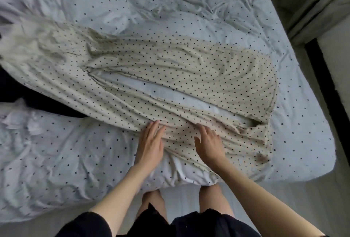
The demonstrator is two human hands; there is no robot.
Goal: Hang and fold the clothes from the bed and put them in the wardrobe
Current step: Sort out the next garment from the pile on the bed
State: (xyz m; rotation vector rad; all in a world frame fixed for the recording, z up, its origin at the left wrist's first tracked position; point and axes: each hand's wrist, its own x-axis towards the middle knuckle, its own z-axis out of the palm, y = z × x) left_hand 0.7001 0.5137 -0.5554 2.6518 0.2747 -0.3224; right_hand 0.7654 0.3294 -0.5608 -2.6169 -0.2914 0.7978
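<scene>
A long beige garment with small black dots (170, 70) lies spread across the bed, its length running from far left to right. It splits into two panels with bed cover showing between them. My left hand (150, 143) lies flat on the garment's near edge, fingers straight. A little to the right, my right hand (209, 142) rests on the same near panel, fingers extended and slightly spread. Neither hand grips the cloth.
The bed has a white cover with sparse black dots (56, 161), crumpled at the left. Dark clothing (17, 92) lies at the left edge under the garment. The bed's corner (322, 161) is at the right, with grey curtains (312, 0) and a dark frame (325, 89) beyond.
</scene>
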